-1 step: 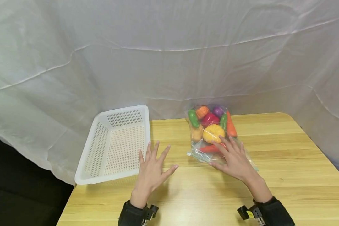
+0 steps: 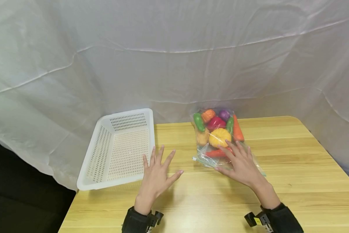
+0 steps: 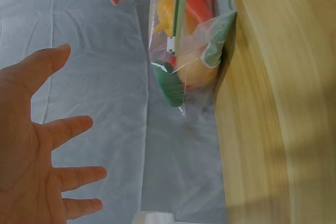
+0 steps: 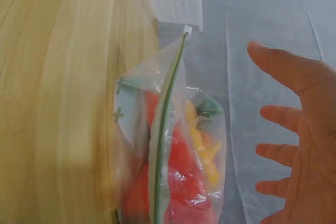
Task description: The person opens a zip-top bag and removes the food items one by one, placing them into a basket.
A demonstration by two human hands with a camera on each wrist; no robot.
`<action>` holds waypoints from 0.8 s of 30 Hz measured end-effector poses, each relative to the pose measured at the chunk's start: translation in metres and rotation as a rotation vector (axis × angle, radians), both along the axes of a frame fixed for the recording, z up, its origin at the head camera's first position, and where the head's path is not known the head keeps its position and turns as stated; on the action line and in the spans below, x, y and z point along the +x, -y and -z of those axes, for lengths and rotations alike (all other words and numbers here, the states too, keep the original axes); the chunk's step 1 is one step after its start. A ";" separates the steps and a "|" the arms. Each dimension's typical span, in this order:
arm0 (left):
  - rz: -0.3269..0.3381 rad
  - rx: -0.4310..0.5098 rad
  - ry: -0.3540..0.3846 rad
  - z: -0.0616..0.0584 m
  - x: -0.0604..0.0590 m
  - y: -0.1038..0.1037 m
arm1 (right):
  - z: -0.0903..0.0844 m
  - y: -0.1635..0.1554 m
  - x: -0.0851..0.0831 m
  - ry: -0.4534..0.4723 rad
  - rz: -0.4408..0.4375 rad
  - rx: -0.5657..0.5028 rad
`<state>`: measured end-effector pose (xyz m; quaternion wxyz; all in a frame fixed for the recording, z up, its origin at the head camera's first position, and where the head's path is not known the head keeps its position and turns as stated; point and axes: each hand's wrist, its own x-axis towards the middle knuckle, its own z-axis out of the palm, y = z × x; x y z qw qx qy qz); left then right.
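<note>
A clear slider zip bag (image 2: 204,161) lies on the table, filled with toy-like vegetables. Through the plastic I make out a yellow pumpkin (image 2: 219,137), a red chili (image 2: 216,153), a carrot (image 2: 237,129), a purple round piece (image 2: 224,115) and several others. My right hand (image 2: 244,166) hovers over the bag's near right part with fingers spread; the right wrist view shows it apart from the plastic. My left hand (image 2: 155,181), also spread and holding nothing, is in the air beside the near right corner of a white perforated basket (image 2: 149,129).
The basket stands at the table's left, with no items in it. The wooden table (image 2: 191,200) ends at the back against a pale hanging cloth (image 2: 174,74). Dark camera straps (image 2: 136,221) circle both wrists.
</note>
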<state>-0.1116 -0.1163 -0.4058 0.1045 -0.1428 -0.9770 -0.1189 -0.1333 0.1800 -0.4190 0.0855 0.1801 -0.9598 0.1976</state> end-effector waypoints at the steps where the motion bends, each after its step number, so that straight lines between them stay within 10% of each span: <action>1: 0.009 0.002 0.000 0.000 -0.001 -0.001 | 0.000 0.000 0.000 -0.002 0.002 0.000; 8: 0.201 0.109 0.035 0.010 -0.012 -0.016 | 0.001 0.013 -0.007 -0.073 -0.020 -0.016; 16: 0.308 0.505 0.391 0.049 -0.041 -0.050 | 0.027 0.069 -0.018 -0.154 -0.057 0.063; 24: 0.227 0.523 0.181 0.054 -0.053 -0.059 | 0.039 0.083 -0.025 -0.295 -0.037 0.017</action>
